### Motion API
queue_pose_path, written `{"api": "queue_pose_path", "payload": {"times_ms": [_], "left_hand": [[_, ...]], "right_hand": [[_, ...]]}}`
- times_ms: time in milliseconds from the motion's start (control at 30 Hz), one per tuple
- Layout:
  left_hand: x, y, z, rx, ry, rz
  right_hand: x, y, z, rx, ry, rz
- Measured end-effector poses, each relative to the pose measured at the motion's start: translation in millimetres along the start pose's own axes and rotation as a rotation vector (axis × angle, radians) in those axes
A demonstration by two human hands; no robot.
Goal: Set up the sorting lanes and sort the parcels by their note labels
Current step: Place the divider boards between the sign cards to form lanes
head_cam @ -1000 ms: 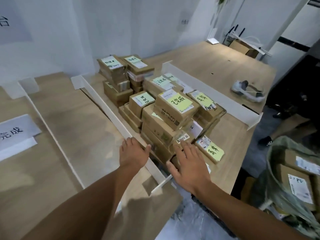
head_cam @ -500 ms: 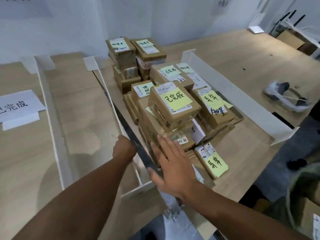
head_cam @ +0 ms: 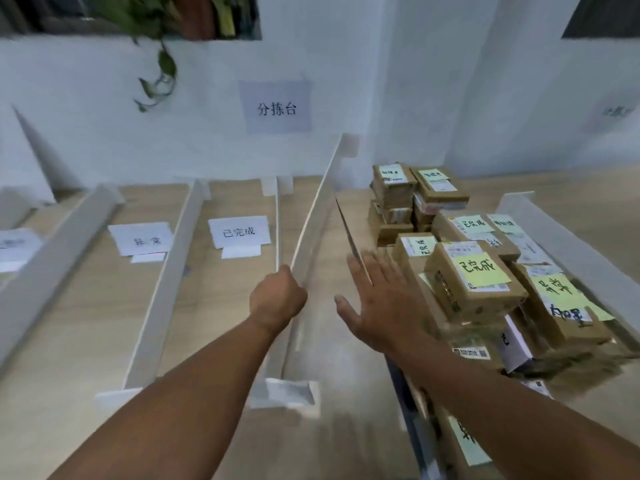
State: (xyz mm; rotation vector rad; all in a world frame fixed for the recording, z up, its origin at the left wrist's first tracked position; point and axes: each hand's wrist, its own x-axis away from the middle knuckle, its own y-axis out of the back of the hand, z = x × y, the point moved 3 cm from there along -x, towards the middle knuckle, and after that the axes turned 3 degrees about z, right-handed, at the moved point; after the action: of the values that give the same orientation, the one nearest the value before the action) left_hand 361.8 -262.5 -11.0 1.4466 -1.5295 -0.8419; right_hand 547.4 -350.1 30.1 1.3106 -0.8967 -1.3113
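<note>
Gripping the white divider (head_cam: 313,216) in a fist, left hand (head_cam: 277,297) tilts it above the desk (head_cam: 86,323). Right hand (head_cam: 379,306) spread flat, right of divider, just beside the parcels (head_cam: 471,282), which are stacked right of divider.

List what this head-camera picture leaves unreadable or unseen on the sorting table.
- White paper lane label at far left: cut by the frame edge and blurred, text unreadable.
- Small white wall sign at right: blurred, illegible.
- Lower brown cardboard parcels: notes hidden under the boxes stacked above.
- Green note at the bottom: partly hidden by the right forearm.
- Left hand fingers: curled behind the lifted white divider strip.
</note>
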Motion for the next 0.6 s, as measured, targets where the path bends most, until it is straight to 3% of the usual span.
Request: {"api": "queue_pose_path", "payload": {"times_ms": [233,400,600], "left_hand": [[24.7,114.3,140.8,0.018,0.136,-0.146],[59.0,185.4,285.8,0.023,0.206,-0.202],[111.0,262.0,461.3,-0.021,0.286,-0.264]], "right_hand": [[-47.8,7.7,133.0,0.001,0.092,-0.023],[-67.2,2.6,273.3,-0.064,0.198,-0.101],[-91.9,-18.7,465.9,-0.125,0.308,-0.079]]}}
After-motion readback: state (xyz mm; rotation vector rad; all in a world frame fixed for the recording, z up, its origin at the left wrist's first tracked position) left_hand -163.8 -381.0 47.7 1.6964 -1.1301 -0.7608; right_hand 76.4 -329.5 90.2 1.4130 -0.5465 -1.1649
